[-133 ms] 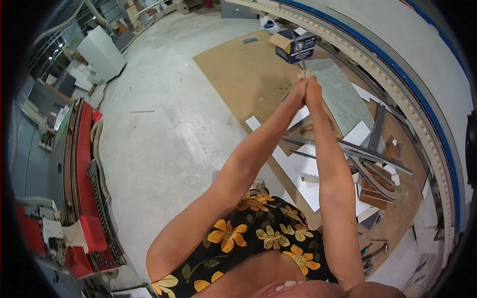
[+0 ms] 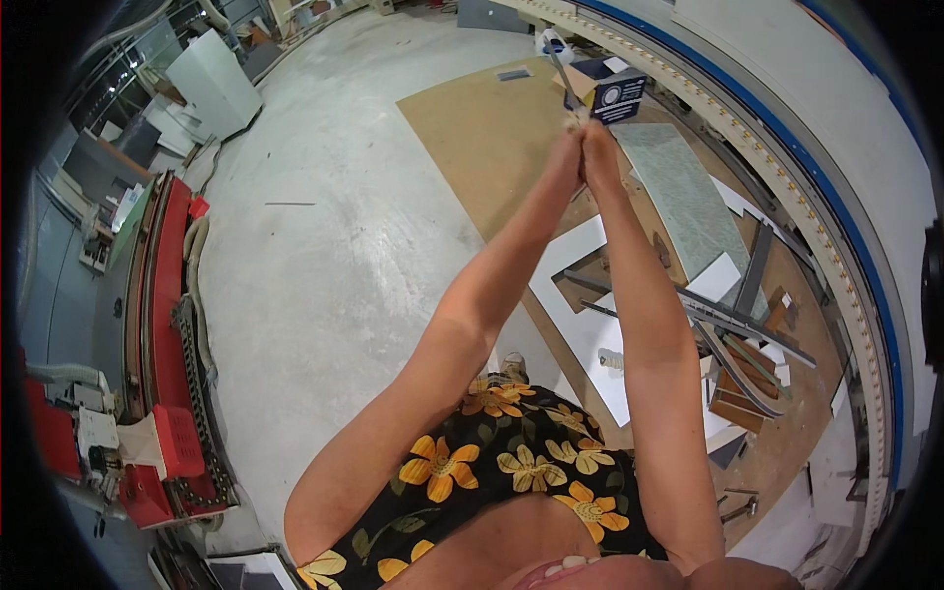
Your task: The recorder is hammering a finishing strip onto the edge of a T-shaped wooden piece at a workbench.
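Both my arms reach straight out and away from me, and my hands meet at the far end. My left hand (image 2: 566,155) and my right hand (image 2: 597,147) are closed side by side round the near end of a long thin grey strip (image 2: 560,69). Something pale and frayed-looking sits on the strip just beyond my fingers. The strip points away from me, leaning left, in front of an open dark-blue cardboard box (image 2: 619,96). My fingers are mostly hidden behind the backs of my hands.
A brown board (image 2: 457,118) lies on the concrete floor (image 2: 354,275), bearing a grey-green panel (image 2: 678,187), a white sheet (image 2: 590,339), metal profiles (image 2: 747,320) and tools (image 2: 749,504). A long machine with a blue edge (image 2: 777,98) runs along the right. Red machinery (image 2: 169,295) stands at left.
My joined hands have swung left and slightly farther away with the strip. The strip leans more to the left. The view has shifted a little.
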Motion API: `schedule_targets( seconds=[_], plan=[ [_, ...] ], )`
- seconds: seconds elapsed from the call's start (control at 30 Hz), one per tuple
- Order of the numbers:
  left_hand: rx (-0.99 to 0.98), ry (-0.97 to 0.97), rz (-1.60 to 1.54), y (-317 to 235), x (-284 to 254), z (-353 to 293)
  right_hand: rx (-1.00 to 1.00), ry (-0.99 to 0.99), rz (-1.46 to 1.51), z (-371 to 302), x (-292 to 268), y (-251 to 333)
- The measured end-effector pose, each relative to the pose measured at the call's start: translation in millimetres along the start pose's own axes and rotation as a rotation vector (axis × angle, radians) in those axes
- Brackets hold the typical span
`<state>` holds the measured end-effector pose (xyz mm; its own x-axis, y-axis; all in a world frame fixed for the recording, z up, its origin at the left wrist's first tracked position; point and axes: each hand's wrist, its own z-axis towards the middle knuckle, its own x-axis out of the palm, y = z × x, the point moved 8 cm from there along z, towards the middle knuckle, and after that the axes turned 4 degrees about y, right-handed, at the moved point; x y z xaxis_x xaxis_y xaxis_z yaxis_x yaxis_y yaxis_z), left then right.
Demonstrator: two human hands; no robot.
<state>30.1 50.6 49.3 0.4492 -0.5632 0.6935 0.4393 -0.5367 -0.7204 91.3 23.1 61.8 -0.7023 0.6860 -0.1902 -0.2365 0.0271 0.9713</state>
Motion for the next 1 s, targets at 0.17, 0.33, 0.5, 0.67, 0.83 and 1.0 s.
schedule_targets(
  seconds=[0.17,0.33,0.5,0.67,0.83,1.0],
  plan=[
    [0.231,0.042,0.017,-94.7,-7.0,-21.9,0.025,0.088,0.118,-17.0,56.9,78.0],
    [0.297,0.115,-0.046,-113.5,-7.1,-17.3,-0.189,0.090,-0.259,-2.1,62.8,110.1],
    [0.247,0.050,-0.079,-98.5,11.2,-17.1,-0.348,0.016,-0.316,-17.7,41.7,117.0],
    [-0.079,0.163,0.121,8.8,33.9,7.5,-0.316,-0.224,-0.485,-34.5,-42.1,47.2],
    [-0.249,0.238,0.124,153.4,50.0,-0.2,0.123,-0.351,-0.460,-86.9,-135.1,-52.9],
    [-0.547,0.209,0.184,273.4,70.2,-29.6,0.318,-0.484,-0.474,-142.7,-208.2,-130.1]
  ],
)
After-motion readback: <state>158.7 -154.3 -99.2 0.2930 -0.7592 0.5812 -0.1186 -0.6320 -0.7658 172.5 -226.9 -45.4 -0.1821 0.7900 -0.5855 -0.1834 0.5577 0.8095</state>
